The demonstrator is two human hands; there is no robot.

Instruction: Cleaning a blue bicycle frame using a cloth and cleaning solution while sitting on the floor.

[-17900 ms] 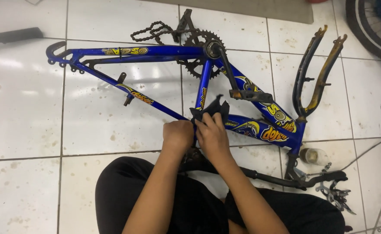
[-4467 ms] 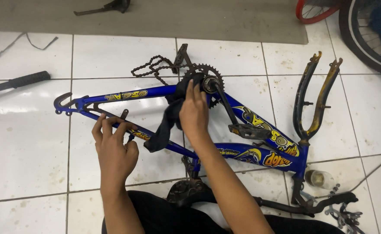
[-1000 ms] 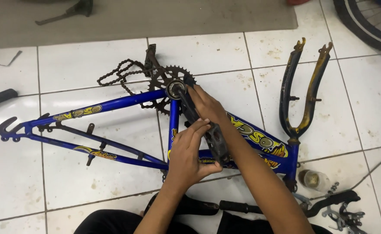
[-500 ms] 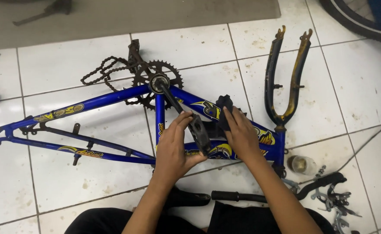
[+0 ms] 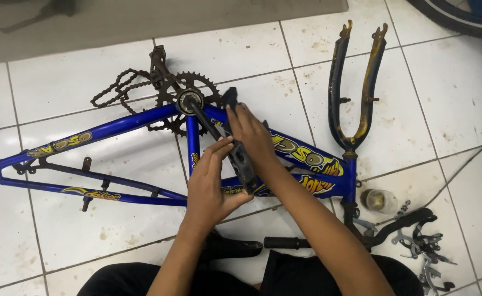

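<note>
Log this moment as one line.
left hand: gripping pedal | right hand: on crank arm | blue bike frame: flat on tiled floor

Bright, even overhead light; tile glare, hands perhaps slightly blurred.

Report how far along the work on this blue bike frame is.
Done: the blue frame lies stripped on the tiles, no wheels or saddle fitted, small brake parts loose by the handlebar. In hand: the left hand grips the pedal on the crank arm, while the right hand presses a dark cloth on the frame beside it. Left: the rusty chain and chainring remain mounted.
</note>
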